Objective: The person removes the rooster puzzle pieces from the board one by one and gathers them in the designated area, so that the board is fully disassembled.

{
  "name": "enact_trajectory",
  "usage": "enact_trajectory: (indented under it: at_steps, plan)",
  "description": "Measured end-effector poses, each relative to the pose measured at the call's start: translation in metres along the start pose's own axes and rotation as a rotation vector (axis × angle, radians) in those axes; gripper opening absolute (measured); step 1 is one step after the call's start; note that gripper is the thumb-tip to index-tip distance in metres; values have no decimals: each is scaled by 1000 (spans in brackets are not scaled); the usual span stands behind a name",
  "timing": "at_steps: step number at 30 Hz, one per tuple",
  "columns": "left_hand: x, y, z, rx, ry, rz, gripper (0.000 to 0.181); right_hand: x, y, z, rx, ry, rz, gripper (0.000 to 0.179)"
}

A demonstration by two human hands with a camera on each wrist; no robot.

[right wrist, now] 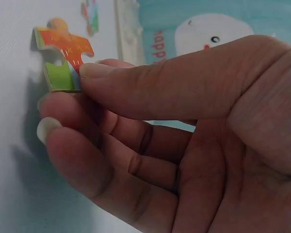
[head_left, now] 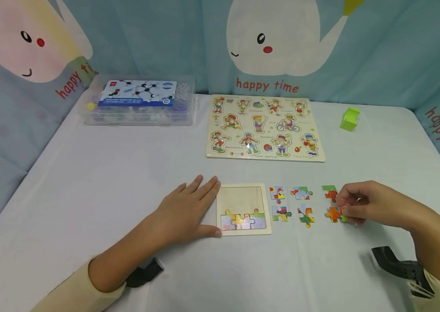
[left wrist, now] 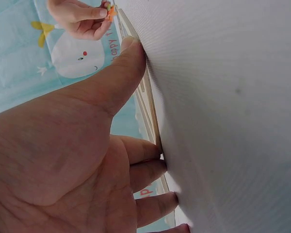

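Observation:
My right hand (head_left: 376, 206) pinches an orange and green jigsaw piece (right wrist: 65, 43) between thumb and fingers, low over the table at the right. Just above it lies a green and red piece (head_left: 328, 189), partly covered by the fingers in the head view. My left hand (head_left: 184, 212) lies with straight fingers along the left edge of a small wooden puzzle tray (head_left: 241, 197), its thumb at the near left corner. Joined purple and yellow pieces (head_left: 227, 222) fill the tray's near row; the rest shows bare wood.
Several loose jigsaw pieces, among them a dinosaur-like one (head_left: 281, 212), lie in two rows right of the tray. Behind stand a wooden board with sports figures (head_left: 239, 136), a clear plastic kit box (head_left: 138, 117) and a green block (head_left: 349, 120). A patterned curtain (head_left: 165, 39) encloses the table.

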State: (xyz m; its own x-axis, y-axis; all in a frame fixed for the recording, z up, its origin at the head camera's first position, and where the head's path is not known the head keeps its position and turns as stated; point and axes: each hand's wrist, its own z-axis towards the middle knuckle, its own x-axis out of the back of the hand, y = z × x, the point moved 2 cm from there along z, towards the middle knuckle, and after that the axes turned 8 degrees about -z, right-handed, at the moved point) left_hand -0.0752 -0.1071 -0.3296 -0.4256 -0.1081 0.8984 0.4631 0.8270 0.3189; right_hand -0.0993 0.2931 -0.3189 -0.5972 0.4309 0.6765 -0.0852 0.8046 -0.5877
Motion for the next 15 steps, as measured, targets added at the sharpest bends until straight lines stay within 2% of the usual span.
enact_trajectory:
  at_steps: [3, 8, 15]
  plan:
    - [0, 0, 0, 1, 1, 2, 105, 0, 4, 1, -13, -34, 42, 10]
    - [0, 1, 0, 0, -1, 4, 105, -2, 6, 2, -29, -40, 42, 10]
    - [-1, 0, 0, 5, -1, -1, 105, -7, 1, 4, -43, 28, -115, 13]
